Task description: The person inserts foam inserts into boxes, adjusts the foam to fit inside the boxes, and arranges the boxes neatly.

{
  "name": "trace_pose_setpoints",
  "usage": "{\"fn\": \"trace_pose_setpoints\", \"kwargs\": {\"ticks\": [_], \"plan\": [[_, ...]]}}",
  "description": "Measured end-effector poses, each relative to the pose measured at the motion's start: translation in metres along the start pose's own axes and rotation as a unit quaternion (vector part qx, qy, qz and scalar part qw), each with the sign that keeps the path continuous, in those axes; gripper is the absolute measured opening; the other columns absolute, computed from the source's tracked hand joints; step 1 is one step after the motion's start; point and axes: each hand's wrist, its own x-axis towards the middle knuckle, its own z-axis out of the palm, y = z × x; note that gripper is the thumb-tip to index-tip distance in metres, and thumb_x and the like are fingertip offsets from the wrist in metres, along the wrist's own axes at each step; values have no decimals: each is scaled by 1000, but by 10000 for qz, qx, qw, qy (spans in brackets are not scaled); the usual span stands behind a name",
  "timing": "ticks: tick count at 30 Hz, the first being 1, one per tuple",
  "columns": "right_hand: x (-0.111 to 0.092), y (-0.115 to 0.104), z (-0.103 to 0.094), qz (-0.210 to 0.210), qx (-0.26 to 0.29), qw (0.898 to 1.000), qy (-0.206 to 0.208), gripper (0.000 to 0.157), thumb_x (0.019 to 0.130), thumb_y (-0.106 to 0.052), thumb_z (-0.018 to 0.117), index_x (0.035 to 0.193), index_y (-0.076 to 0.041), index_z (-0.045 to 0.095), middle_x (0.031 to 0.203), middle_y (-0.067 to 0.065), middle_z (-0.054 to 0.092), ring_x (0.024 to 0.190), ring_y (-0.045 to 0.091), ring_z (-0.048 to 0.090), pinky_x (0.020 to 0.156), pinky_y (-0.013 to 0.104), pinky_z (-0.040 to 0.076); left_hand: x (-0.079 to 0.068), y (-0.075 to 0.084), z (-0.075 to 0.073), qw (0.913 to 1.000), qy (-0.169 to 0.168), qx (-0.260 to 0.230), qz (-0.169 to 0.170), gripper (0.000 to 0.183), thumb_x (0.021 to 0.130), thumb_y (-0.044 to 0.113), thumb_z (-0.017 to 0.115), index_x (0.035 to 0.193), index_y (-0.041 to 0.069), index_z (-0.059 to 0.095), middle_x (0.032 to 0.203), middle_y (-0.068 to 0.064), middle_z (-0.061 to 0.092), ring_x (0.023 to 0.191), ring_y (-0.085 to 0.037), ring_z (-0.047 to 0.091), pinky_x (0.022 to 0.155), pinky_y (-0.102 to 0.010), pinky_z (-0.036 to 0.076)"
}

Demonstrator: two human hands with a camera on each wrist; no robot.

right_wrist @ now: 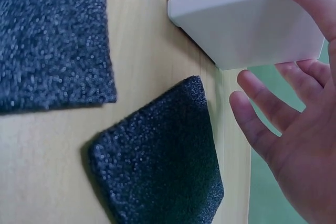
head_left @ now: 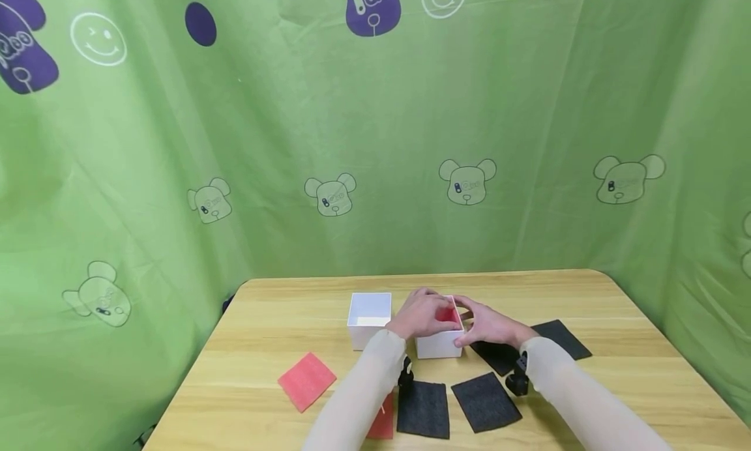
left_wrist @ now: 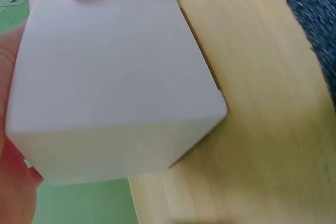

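A white open-topped box (head_left: 439, 347) stands on the wooden table, with a red sheet (head_left: 448, 314) showing inside against its wall. My left hand (head_left: 418, 315) reaches over the rim, its thumb across the opening beside the red sheet; its fingertips are hidden, and I cannot tell whether they pinch the sheet. With thumb at the front corner and fingers round the side, my right hand (head_left: 489, 324) holds the box. In the right wrist view, two fingers of that hand (right_wrist: 310, 140) extend away from the box (right_wrist: 247, 30). The left wrist view shows its plain wall (left_wrist: 110, 66).
A second white box (head_left: 364, 337) stands to the left. On the table lie a red square sheet (head_left: 307, 381), another red sheet (head_left: 384, 425) partly under my left forearm, and several black sheets (head_left: 486, 402). Behind the table hangs a green curtain (head_left: 387, 242).
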Motion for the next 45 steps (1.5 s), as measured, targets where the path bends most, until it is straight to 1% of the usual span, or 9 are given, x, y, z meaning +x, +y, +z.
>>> {"fn": "trace_pose_setpoints", "kwargs": {"ticks": [5,9,13,18,22,30,40,43,45], "plan": [[1,-2,-1,-35,22,10000,18,98,73,-14,82,147,0,19,143,25,34,122,44,40,84,38,52,0,-1,-2,9999,-37,-150,33,49,85,62,55,120,29,65,125,15,58,121,-13,46,103,-34,35],[1,-3,-1,-37,27,10000,15,99,74,-15,82,148,0,18,142,25,34,122,44,41,85,38,51,1,1,-6,9999,-171,0,8,41,85,62,54,110,32,68,121,17,60,118,-12,47,100,-33,37],[1,-4,-1,-14,-39,10000,7,99,74,-16,82,148,0,18,142,25,34,122,44,41,87,40,51,1,2,-10,9997,-254,42,9,31,85,60,56,99,35,70,111,20,63,113,-12,48,96,-31,38],[0,-6,0,20,-80,10000,22,99,74,-16,81,148,-1,18,142,24,34,122,43,41,85,40,51,1,2,-10,9996,-293,-20,24,27,85,58,58,95,36,70,101,22,65,111,-11,49,95,-31,38],[0,-6,1,65,-90,9999,55,99,74,-16,82,148,-2,19,143,23,34,122,43,41,86,41,51,1,1,-10,9993,-347,-160,20,24,86,56,59,95,37,70,99,23,65,111,-11,49,97,-30,36],[-1,-7,2,262,-140,9995,125,100,73,-18,83,149,-3,19,144,22,33,123,42,40,88,43,50,-1,1,-9,9975,-533,-454,-62,23,87,54,59,98,37,71,103,23,65,119,-15,45,105,-35,30],[-2,-8,3,305,-87,9994,108,101,74,-17,82,149,-1,17,145,24,31,124,44,39,88,43,50,2,-1,-6,9973,-713,-185,0,23,88,52,58,100,36,70,106,20,65,118,-16,46,106,-37,29],[-2,-7,3,323,-113,9993,128,100,73,-18,82,148,-2,18,145,23,31,124,43,40,88,44,49,2,-4,-5,9974,-674,-246,109,22,89,50,58,102,37,70,107,21,65,119,-16,46,105,-37,29],[-2,-7,2,328,-107,9993,149,100,73,-18,83,148,-3,20,144,22,33,123,42,40,89,45,49,1,-6,-6,9977,-560,-278,252,22,89,48,59,104,35,70,106,20,65,116,-15,49,103,-34,32]]}}
